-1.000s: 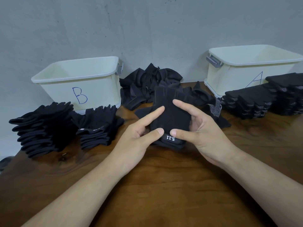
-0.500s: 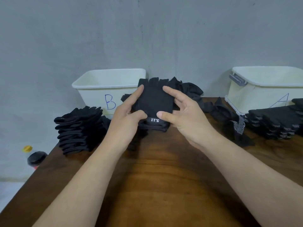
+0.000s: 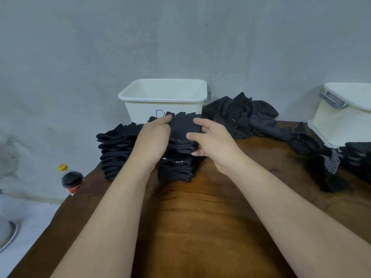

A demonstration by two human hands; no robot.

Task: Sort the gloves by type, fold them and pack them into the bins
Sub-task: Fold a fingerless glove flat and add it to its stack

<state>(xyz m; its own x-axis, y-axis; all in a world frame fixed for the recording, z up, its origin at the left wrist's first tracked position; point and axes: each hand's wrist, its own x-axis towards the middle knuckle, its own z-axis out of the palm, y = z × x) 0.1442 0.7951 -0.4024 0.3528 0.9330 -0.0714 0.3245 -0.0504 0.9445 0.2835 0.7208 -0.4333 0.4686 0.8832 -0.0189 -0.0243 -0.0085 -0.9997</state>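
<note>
A folded black glove (image 3: pixel 183 127) sits on top of a stack of folded black gloves (image 3: pixel 176 167) in front of the white bin marked B (image 3: pixel 163 97). My left hand (image 3: pixel 153 141) grips the glove's left side and my right hand (image 3: pixel 210 141) grips its right side, thumb on top. A second stack of black gloves (image 3: pixel 116 149) stands just left of it. A loose heap of unsorted black gloves (image 3: pixel 245 115) lies between the two bins. The white bin at the right edge (image 3: pixel 341 119) is partly cut off.
Dotted gloves (image 3: pixel 331 161) and more dark stacks (image 3: pixel 359 157) lie at the right. The wooden table (image 3: pixel 200 227) ends at a slanted left edge. Beyond that edge stand a dark cup (image 3: pixel 72 181), a yellow cap (image 3: pixel 62 167) and a round metal object (image 3: pixel 8 233).
Both hands carried the folded glove leftwards and away from me, and set it on the stack before bin B. The camera has turned left with them.
</note>
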